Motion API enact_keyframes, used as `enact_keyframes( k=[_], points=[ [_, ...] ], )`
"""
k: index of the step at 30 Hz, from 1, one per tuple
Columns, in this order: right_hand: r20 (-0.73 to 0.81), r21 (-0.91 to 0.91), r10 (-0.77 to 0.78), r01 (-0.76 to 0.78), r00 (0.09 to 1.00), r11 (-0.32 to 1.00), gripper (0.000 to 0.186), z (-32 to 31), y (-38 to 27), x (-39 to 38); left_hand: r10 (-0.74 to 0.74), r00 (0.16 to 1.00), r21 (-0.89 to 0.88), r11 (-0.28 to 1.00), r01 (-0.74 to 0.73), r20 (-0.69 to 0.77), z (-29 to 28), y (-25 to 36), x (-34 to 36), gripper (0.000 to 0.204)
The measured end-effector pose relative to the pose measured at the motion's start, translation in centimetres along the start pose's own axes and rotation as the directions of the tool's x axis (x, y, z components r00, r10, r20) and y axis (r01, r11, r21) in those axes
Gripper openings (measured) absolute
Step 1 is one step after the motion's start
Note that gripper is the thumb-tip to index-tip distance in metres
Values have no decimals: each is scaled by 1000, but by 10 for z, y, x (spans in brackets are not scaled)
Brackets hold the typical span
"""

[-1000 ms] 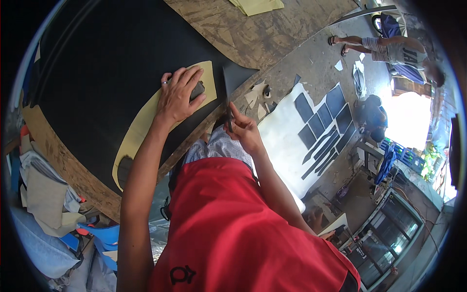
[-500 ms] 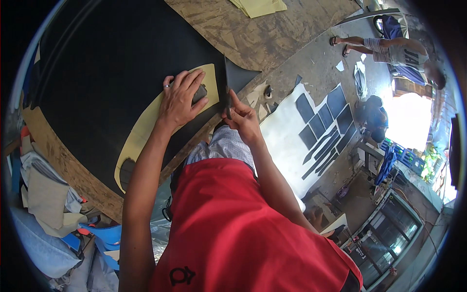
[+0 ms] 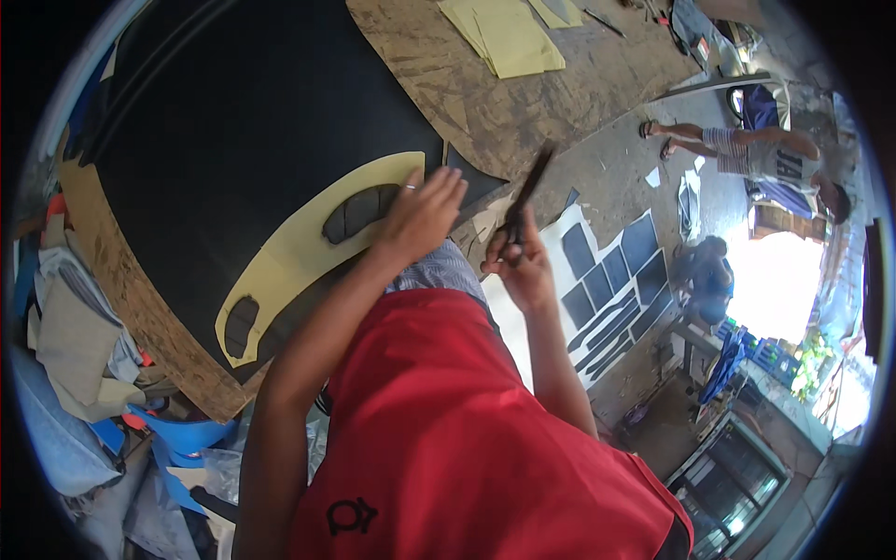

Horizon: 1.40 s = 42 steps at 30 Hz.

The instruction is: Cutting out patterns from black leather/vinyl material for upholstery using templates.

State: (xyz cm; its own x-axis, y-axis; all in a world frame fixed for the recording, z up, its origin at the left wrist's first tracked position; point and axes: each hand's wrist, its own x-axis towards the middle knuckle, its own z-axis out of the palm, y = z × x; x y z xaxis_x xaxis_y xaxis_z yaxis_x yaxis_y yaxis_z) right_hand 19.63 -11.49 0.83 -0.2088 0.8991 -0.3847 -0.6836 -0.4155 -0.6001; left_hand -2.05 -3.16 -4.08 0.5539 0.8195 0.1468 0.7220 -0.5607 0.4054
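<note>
While left grip (image 3: pixel 427 215) is outstretched, right grip (image 3: pixel 524 270) clasps scissors (image 3: pixel 531 187) aslant

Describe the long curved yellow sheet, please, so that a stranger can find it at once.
Start from the big brown wooden table at the upper left, largely covered by a wide black sheet. On the black sheet's lower part, beside the left hand, lies the long curved yellow sheet. Its arched outline distinguishes it from the straighter-edged yellow sheets on bare wood.
</note>
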Motion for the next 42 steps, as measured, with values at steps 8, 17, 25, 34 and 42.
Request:
enact_keyframes(
  k=[8, 17, 25, 34, 42],
  points=[
    [273, -94, 223, -204, 936, 974, 85, -27, -132, 81, -20, 994, -5, 1000, 20, -107, 39, 33, 10, 37],
    [21, -929, 975, -356, 220, 100, 64, -41, -216, 225, -888, 398, -275, 333, 902, 231, -9, 162, -120, 14],
    [-126, -973, 985, -208, 114, -100, 62, -44, -158, 247, -985, -169, -677, -100, 729, -37, 43, 207, -57, 18],
    [-23, -947, 990, -321, 137, 22, 66, -47, -122, 216, -836, -325, -856, -284, -432, 441, 60, 158, 15, 22],
    [-1, -943, 981, -326, 193, 63, 66, -42, -115, 204, -828, -354, -856, -258, -447, 435, 58, 141, 16, 20]
  ],
)
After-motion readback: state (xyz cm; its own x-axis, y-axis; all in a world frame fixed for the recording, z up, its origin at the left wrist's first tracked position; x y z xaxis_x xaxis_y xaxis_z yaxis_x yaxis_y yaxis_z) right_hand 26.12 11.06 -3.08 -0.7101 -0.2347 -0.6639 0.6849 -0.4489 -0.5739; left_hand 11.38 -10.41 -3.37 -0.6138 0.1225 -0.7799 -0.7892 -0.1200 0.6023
